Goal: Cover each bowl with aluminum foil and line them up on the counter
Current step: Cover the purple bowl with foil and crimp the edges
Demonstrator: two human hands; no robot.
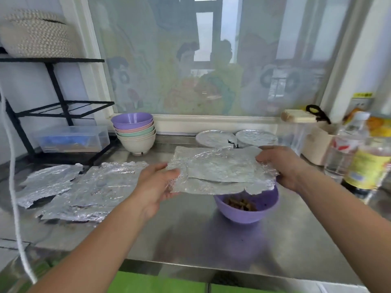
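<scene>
**Above the desk: foil sheet held over an open bowl**

Near the middle of the desk [190,240], held one crumpled foil sheet [220,170] roughly level between both hands. Pinched its left edge with the left hand [156,187], thumb on top and fingers beneath, grip closed on the foil. Clasped its right edge with the right hand [283,166], fingers curled over the border, grip likewise closed on the foil. Spread over the far part of the purple bowl [245,210]; near rim uncovered, brown food visible inside; contact between sheet and rim not discernible. Seen at the back, below the window sill: a foil-covered bowl [215,137] and a second covered bowl [256,136], side by side. Stacked behind and to the left: empty bowls [135,132], a purple one uppermost. Spread flat and overlapping on the left of the desk: spare foil sheets [84,191]. Ranged along the right edge: bottles [368,161]. Set under the black rack [59,106] at far left: a clear plastic box [72,138].
</scene>
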